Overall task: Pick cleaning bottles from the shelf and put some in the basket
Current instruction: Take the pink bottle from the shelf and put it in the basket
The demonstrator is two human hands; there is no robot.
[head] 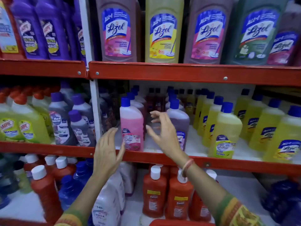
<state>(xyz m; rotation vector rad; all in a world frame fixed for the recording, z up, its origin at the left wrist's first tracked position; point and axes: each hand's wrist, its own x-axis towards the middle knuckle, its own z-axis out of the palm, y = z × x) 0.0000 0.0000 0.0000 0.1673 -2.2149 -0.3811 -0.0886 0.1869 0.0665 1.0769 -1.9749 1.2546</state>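
A pink cleaning bottle (132, 124) with a blue cap stands at the front of the middle shelf (162, 159). My left hand (107, 152) is open just to its left, fingers spread, not touching it. To the bottle's right, my right hand (162, 132) is open with curled fingers, in front of a purple bottle (179, 121). Neither hand holds anything. The red rim of the basket (179, 223) shows at the bottom edge.
Yellow bottles (224, 132) fill the middle shelf's right side. Large Lizol jugs (162, 30) stand on the top shelf. Red bottles with white caps (154, 191) and a white bottle (107, 203) crowd the lower shelf. A white upright post (94, 108) divides the shelving.
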